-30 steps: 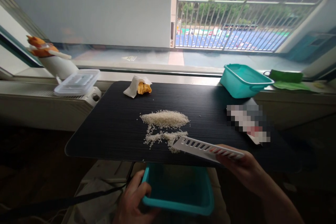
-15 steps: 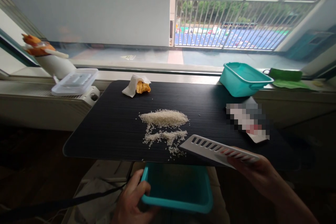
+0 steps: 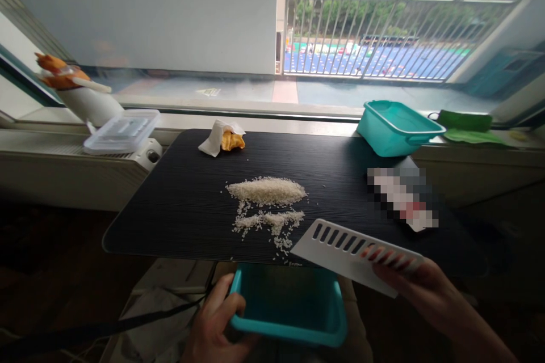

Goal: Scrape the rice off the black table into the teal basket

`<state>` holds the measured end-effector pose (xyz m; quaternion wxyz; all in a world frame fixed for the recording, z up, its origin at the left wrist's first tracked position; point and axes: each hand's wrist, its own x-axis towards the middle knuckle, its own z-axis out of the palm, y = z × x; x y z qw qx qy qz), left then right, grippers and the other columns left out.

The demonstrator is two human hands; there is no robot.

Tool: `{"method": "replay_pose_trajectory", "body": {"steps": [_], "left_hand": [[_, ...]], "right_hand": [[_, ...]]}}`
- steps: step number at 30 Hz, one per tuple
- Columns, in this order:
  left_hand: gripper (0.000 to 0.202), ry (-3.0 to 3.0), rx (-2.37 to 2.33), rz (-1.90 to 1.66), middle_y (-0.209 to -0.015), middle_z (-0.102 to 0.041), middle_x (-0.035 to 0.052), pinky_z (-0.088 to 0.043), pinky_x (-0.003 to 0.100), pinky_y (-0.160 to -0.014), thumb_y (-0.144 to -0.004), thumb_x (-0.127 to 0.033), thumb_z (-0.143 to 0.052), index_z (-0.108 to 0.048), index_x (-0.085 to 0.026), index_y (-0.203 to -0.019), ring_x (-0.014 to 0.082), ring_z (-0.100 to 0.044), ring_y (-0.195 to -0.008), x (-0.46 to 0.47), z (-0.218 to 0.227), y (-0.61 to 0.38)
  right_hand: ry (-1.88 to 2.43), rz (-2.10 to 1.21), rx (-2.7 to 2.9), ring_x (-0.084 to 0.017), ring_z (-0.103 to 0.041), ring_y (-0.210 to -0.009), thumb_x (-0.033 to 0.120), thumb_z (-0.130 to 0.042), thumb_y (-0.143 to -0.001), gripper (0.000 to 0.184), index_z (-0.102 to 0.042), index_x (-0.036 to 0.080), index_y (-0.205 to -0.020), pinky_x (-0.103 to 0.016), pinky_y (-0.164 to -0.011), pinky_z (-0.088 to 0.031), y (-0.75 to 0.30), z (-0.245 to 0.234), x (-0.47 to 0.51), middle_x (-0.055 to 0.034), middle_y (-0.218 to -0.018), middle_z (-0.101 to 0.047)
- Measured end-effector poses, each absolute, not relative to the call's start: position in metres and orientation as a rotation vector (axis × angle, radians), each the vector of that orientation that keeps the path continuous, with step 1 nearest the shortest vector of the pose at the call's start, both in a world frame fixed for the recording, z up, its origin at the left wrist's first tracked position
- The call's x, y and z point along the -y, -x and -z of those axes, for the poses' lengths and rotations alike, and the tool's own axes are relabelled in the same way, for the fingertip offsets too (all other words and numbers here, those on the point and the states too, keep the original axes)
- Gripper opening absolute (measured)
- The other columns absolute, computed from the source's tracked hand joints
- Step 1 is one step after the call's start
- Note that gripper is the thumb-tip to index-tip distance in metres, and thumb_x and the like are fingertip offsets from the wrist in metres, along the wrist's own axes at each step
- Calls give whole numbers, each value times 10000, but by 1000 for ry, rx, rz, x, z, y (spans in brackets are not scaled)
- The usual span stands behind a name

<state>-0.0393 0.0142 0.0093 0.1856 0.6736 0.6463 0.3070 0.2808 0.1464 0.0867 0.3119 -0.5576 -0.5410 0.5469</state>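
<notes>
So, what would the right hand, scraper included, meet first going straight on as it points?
Probably the loose rice, reached by the scraper before the right hand; height above the table is unclear.

I could pass across the left of the black rectangular tabletop (image 3: pixel 170 198); white rice grains (image 3: pixel 268 190) bar the middle, a turquoise plastic tub (image 3: pixel 381 137) the far right; the dark near right I can't judge.
</notes>
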Motion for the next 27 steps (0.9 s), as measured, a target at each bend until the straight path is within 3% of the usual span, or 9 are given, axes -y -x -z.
{"method": "replay_pose_trajectory", "body": {"steps": [5, 11, 16, 22, 27], "left_hand": [[178, -1858, -1809, -897, -1033, -585, 24, -499, 174, -670, -715, -189, -683, -512, -218, -676, 128, -638, -809, -14, -10, 40], [197, -1810, -1862, -920, -1049, -590, 17, -499, 184, -679, -705, -222, -682, -492, -217, -652, 122, -633, -775, -12, -6, 39], [163, -1841, -1832, -883, -1044, -590, 14, -499, 179, -683, -705, -194, -682, -526, -218, -664, 126, -642, -794, -13, -8, 40], [165, -1855, -1840, -852, -1038, -572, 18, -502, 193, -700, -708, -186, -681, -525, -215, -662, 127, -634, -789, -13, -8, 42], [150, -1840, -1841, -870, -1077, -566, 18, -492, 189, -707, -710, -197, -674, -530, -215, -671, 128, -636, -822, -11, -5, 42]], "right_hand": [[1446, -1379, 1369, -317, -740, -948, 537, -811, -681, 335, -828, 271, -883, -364, -825, -608, -278, -82, -154, -63, -966, -811], [1387, -1594, 1421, -288, -763, -836, 482, -790, -734, 275, -828, 275, -911, -332, -741, -622, -275, -79, -150, -52, -911, -818], [1392, -1505, 1441, -271, -757, -871, 445, -800, -736, 238, -826, 286, -912, -291, -745, -611, -284, -76, -154, -45, -931, -817], [1358, -1678, 1455, -261, -758, -826, 463, -772, -764, 258, -824, 270, -927, -292, -725, -605, -271, -79, -147, -41, -902, -818], [1319, -1610, 1502, -256, -754, -885, 483, -760, -775, 265, -817, 291, -948, -282, -768, -598, -266, -79, -155, -29, -954, -815]]}}
